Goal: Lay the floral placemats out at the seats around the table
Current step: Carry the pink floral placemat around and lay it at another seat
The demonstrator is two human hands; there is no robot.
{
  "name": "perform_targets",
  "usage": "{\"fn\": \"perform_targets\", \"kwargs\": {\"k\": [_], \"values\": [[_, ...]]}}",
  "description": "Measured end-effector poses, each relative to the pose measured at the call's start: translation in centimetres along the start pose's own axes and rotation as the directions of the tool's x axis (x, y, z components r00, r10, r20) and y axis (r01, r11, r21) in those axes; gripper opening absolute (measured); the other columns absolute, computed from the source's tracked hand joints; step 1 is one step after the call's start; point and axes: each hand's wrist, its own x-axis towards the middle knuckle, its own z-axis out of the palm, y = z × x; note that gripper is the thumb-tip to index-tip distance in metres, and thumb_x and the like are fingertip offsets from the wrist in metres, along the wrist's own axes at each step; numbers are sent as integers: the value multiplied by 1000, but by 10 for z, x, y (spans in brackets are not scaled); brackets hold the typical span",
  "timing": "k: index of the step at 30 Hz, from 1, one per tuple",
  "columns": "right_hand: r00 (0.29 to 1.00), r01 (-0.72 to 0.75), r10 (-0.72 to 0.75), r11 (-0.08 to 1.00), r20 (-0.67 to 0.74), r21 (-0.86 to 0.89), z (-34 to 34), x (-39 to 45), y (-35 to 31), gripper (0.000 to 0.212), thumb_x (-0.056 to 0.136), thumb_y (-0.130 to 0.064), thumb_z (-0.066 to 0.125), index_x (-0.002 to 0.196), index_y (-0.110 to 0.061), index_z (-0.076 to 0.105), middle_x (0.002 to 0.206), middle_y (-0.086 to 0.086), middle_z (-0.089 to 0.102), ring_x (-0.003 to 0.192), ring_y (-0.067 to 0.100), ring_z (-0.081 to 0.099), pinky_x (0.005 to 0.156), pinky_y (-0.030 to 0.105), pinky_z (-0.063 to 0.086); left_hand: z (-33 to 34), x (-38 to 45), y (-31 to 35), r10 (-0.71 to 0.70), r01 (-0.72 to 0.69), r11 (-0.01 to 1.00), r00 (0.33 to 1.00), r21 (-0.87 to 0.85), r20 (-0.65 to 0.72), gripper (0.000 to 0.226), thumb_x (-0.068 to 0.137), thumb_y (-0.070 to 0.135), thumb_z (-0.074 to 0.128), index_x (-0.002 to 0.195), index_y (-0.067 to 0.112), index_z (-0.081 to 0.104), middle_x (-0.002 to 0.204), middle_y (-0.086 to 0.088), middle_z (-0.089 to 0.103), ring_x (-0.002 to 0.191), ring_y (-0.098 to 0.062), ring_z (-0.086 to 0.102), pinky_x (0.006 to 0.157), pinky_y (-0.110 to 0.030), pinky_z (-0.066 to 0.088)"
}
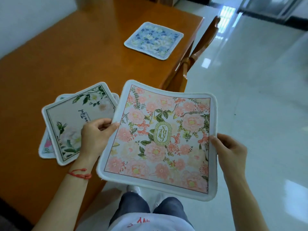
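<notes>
I hold a pink floral placemat (160,139) flat in the air beyond the table's near right edge. My left hand (95,135) pinches its left edge and my right hand (228,150) grips its right edge. A small stack of placemats (73,120) lies on the orange wooden table (58,64) just left of my left hand; its top mat is white with green leaves and pale flowers. A blue floral placemat (154,40) lies flat farther along the table, close to its right edge.
A wooden chair (198,49) is pushed in at the table's right side beside the blue mat. Glossy white tiled floor (258,97) stretches to the right. My legs and shoes show below the held mat. A white wall runs along the table's left.
</notes>
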Motion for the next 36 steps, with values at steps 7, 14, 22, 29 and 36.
{"fn": "perform_targets", "kwargs": {"k": [7,14,22,29,36], "values": [[983,-45,46,999,-180,8,-57,-21,26,11,81,-8,65,80,-19,68,61,-25,66,57,-3,62,51,8,49,51,-13,34,71,-74,997,976,8,205,13,79,14,69,91,16,67,74,7,65,70,-16,64,70,-31,52],[930,-102,107,994,-352,35,-103,-43,52,19,81,-11,66,75,-29,67,64,-23,68,61,1,65,57,15,54,102,-24,54,149,-175,984,907,32,393,15,79,14,68,94,12,68,76,9,64,68,-5,63,62,-24,53],[869,-226,208,974,-449,13,-151,-45,76,5,80,-16,67,82,-19,70,77,-4,71,74,19,68,72,40,56,158,-46,75,162,-201,979,848,23,505,9,80,16,67,89,17,67,76,12,65,63,-1,64,57,-21,47],[855,-263,228,965,-467,-9,-186,-11,84,5,81,-17,67,84,-19,70,78,-5,70,74,16,67,71,35,55,206,-48,93,162,-193,981,841,5,517,8,80,17,67,88,19,68,76,11,67,62,-3,66,49,-11,47],[839,-283,243,959,-487,-10,-199,63,89,6,80,-18,68,86,-19,70,77,-11,67,65,2,64,66,24,54,265,-7,118,173,-208,978,841,11,513,11,80,16,68,90,15,69,79,5,68,73,-14,65,62,-25,51]]}}
